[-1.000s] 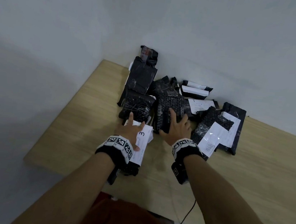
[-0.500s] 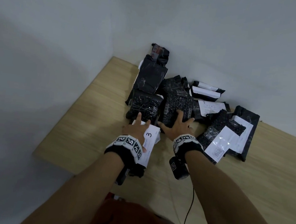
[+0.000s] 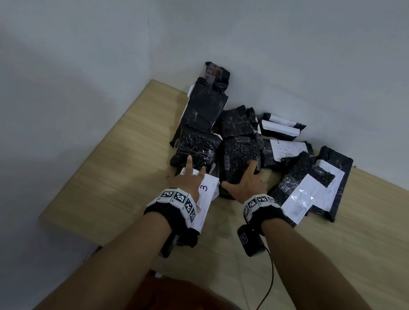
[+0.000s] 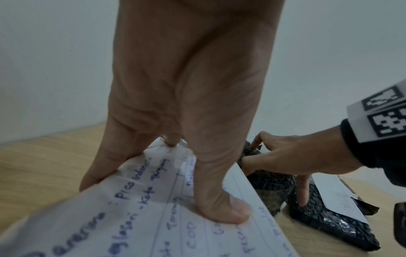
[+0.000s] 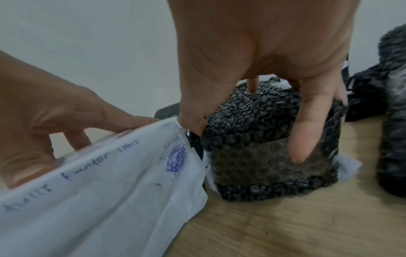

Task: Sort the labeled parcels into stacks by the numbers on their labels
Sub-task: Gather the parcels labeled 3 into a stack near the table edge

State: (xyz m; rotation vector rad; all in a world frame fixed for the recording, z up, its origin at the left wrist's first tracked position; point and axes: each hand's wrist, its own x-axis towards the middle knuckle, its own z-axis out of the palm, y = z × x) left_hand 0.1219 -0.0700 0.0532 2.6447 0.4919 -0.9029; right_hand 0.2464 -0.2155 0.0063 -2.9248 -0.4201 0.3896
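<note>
A flat parcel with a white handwritten label marked 3 (image 3: 206,190) lies at the near edge of the pile. My left hand (image 3: 186,178) holds it, thumb pressed on the label (image 4: 153,217) and fingers curled round its far edge. Just to its right stands a black bubble-wrapped parcel (image 3: 239,157). My right hand (image 3: 245,183) grips its near end, thumb on the left side and fingers over the top and right side (image 5: 303,139). The labelled parcel's corner (image 5: 171,156) touches this bubble-wrapped parcel (image 5: 252,132).
Several more black parcels (image 3: 204,110) are heaped against the back wall in the corner of the wooden table (image 3: 118,169). Two long parcels with white labels (image 3: 305,194) lie to the right. A cable (image 3: 270,280) hangs from my right wrist.
My right hand has slid back from lying spread on the bubble-wrapped parcel to gripping its near end. My left hand stays on the parcel marked 3.
</note>
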